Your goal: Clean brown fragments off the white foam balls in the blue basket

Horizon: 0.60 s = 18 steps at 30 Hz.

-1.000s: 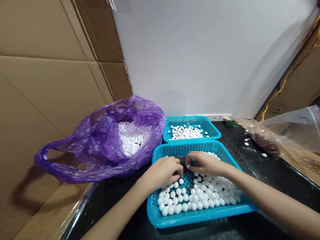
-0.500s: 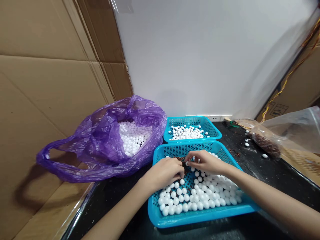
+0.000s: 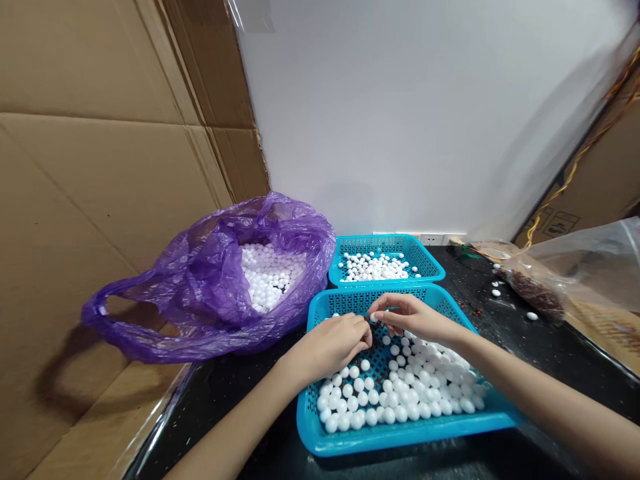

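Both my hands are inside the near blue basket [image 3: 320, 430], which holds several white foam balls [image 3: 400, 393] and some small dark brown bits at its far left. My left hand [image 3: 333, 341] is curled with its fingers pressed together over the brown bits; what it holds is hidden. My right hand [image 3: 407, 317] pinches just beside it, fingertips meeting over the same spot, and what is in the pinch is too small to name. The two hands nearly touch.
A second, smaller blue basket [image 3: 430, 267] with white balls stands behind. A purple plastic bag [image 3: 200, 293] full of white balls lies at the left. A clear bag [image 3: 560, 280] with brown bits lies at the right on the black table [image 3: 505, 327]. Cardboard walls stand left.
My right hand has lifted slightly and drawn toward the basket's far edge. My left hand has stayed over the brown bits. The view has shifted a little to the left.
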Motion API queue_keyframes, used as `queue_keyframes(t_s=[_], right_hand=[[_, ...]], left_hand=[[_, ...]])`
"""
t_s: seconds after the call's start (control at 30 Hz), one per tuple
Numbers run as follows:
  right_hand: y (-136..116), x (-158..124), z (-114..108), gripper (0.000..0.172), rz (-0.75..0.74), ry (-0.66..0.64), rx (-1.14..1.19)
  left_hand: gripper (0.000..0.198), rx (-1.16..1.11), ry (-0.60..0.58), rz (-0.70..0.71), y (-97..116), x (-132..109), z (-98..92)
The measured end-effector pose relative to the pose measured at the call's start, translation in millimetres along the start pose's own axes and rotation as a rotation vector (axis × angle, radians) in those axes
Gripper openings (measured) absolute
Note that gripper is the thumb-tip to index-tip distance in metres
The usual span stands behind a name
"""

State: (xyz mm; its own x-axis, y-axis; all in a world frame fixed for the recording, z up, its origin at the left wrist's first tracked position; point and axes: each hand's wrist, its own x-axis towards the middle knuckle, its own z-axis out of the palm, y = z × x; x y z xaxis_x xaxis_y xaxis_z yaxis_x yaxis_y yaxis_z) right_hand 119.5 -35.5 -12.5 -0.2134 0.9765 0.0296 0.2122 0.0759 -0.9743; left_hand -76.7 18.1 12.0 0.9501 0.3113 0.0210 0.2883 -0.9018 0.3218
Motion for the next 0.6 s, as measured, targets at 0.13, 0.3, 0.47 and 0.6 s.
queue_keyframes(t_s=[0.13, 0.3, 0.47, 0.6], right_hand=[[-3.4, 0.6, -0.7, 0.027, 0.021, 0.023, 0.091], [-4.0, -0.3, -1.9, 0.023, -0.005, -0.002, 0.247], [-6.2, -2.1, -1.2, 0.021, -0.003, -0.029, 0.379], [-7.3, -3.3, -0.4, 0.020, -0.001, -0.077, 0.421]], left_hand=[[0.008, -0.181, 0.140, -0.024, -2.1, -2.4, -1.7], [0.010, -0.386, 0.318, -0.059, -5.3, -5.2, -3.1], [0.011, -0.449, 0.372, -0.052, -5.5, -5.0, -3.3], [0.011, -0.470, 0.374, -0.046, -5.6, -4.9, -2.8]])
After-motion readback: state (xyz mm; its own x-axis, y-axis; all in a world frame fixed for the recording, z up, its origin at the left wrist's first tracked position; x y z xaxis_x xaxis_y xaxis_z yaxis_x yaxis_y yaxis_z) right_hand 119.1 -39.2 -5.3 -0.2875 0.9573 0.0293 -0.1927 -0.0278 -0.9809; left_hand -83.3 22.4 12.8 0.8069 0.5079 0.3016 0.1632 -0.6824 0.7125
